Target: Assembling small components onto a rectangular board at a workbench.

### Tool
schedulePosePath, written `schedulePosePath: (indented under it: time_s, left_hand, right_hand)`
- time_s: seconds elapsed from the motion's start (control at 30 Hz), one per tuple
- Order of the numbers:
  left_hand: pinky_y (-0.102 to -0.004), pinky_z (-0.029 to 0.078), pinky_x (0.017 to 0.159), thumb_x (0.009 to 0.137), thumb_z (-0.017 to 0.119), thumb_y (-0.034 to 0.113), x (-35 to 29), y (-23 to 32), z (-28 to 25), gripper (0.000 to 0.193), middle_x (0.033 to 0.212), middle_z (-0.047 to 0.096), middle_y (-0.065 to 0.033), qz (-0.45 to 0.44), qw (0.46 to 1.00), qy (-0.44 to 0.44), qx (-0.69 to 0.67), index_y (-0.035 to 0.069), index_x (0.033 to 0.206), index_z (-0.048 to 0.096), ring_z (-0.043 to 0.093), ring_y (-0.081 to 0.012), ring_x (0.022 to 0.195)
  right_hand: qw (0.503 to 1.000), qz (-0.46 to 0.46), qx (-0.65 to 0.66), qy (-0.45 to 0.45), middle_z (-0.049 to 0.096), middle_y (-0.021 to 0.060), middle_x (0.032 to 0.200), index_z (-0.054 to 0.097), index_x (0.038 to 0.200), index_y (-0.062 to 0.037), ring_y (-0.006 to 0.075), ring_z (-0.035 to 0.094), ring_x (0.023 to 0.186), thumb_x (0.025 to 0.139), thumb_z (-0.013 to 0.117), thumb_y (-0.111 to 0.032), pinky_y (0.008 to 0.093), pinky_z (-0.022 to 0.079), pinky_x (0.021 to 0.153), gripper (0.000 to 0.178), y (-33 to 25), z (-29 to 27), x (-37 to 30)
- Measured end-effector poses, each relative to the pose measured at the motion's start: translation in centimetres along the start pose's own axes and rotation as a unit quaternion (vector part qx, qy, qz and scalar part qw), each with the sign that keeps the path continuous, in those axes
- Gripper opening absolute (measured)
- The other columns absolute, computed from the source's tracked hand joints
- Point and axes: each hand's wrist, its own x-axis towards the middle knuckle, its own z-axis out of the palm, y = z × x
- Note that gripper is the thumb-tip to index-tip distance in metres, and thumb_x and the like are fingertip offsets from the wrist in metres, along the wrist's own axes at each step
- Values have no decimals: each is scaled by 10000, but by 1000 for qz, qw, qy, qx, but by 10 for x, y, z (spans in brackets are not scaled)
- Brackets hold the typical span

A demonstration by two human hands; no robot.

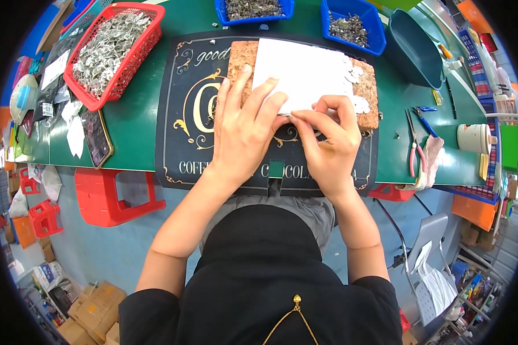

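Observation:
A white sheet (305, 69) lies on a reddish-brown, brick-like block (365, 92). My left hand (242, 129) has its fingers spread across the block and the sheet's left part, its thumb reaching the sheet's near edge. Beside that thumb, my right hand (332, 132) is closed in a pinch with thumb and forefinger. A small pale piece (285, 114) shows at the fingertips, too small to name and partly hidden. Several small white flat pieces (360, 105) lie along the sheet's right side. Beneath everything is a dark printed mat (184, 138).
A red basket (118, 92) full of small pale pieces stands at left, near a phone (97, 138). Blue bins (236, 22) of small dark parts and a dark green tray (411, 52) sit at the back. Red-handled pliers (412, 155) and blue-handled cutters (425, 122) lie at right.

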Motion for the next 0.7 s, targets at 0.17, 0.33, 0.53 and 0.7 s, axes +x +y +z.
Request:
schedulePosePath:
  time_s: [0.17, 0.33, 0.53, 0.7]
  left_hand:
    - [-567, 343, 1022, 723, 745, 157, 1, 0, 0, 410, 1216, 571, -73, 11, 999, 7, 42, 106, 1097, 586, 462, -377, 1241]
    - [-612, 245, 1065, 756, 733, 144, -1, 1, 2, 405, 1232, 567, -79, -3, 999, -9, 42, 98, 1111, 543, 414, -360, 1297]
    - [-627, 151, 1085, 799, 705, 121, 0, 3, 3, 369, 1279, 551, -76, 4, 999, -7, 36, 85, 1121, 527, 388, -362, 1325]
    - [-568, 50, 1097, 807, 709, 174, -18, 20, -17, 279, 1276, 555, -48, 39, 997, -1, 64, 149, 1063, 603, 335, -330, 1319]
  right_hand:
    - [1000, -3, -8, 23, 513, 64, 839, 717, 826, -42, 181, 518, 705, 692, 741, 18, 289, 414, 604, 149, 1, 4, -1]
    - [998, -29, -51, 33, 541, 38, 860, 720, 791, -109, 248, 486, 902, 687, 746, -73, 367, 381, 782, 113, 5, 2, -2]
    - [994, -3, -87, 70, 555, -34, 879, 731, 787, -175, 210, 461, 975, 703, 752, -164, 382, 280, 835, 87, 5, 2, -8]
    - [999, 17, -7, 42, 583, -16, 910, 743, 836, -170, 202, 475, 986, 725, 749, -142, 372, 307, 842, 114, -10, -17, -19]
